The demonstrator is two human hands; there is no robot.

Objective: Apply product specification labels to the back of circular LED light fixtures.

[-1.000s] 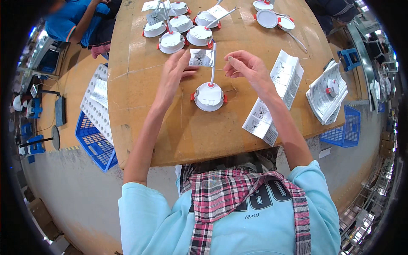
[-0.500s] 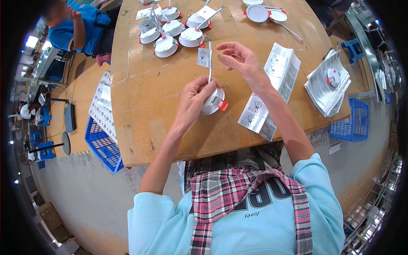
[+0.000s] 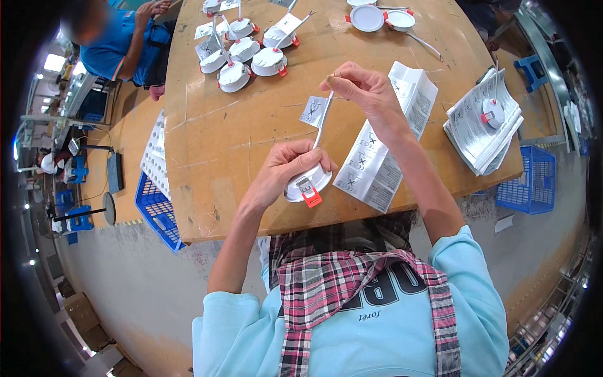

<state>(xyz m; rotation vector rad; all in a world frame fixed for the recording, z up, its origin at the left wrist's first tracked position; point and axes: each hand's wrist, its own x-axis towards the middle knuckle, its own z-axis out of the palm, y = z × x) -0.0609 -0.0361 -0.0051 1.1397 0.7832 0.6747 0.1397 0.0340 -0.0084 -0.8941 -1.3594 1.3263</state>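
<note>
My left hand is closed on a round white downlight, tilted above the wooden table, its red spring clip facing me. From the lamp a white cable runs up toward my right hand, whose thumb and fingers pinch the cable's end. A small white printed label sticks out like a flag from that cable. Beside the lamp, under my right forearm, lies a long folded sheet of printed labels.
Several white downlights with cables stand at the far left; more discs lie at the far right. A stack of printed sheets bears one lamp. Blue crates flank the table. A person in blue is at the left.
My right hand has closed on the cable's end, where it hung apart before. The lamp has come nearer to me and turned, its red clip now pointing toward me.
</note>
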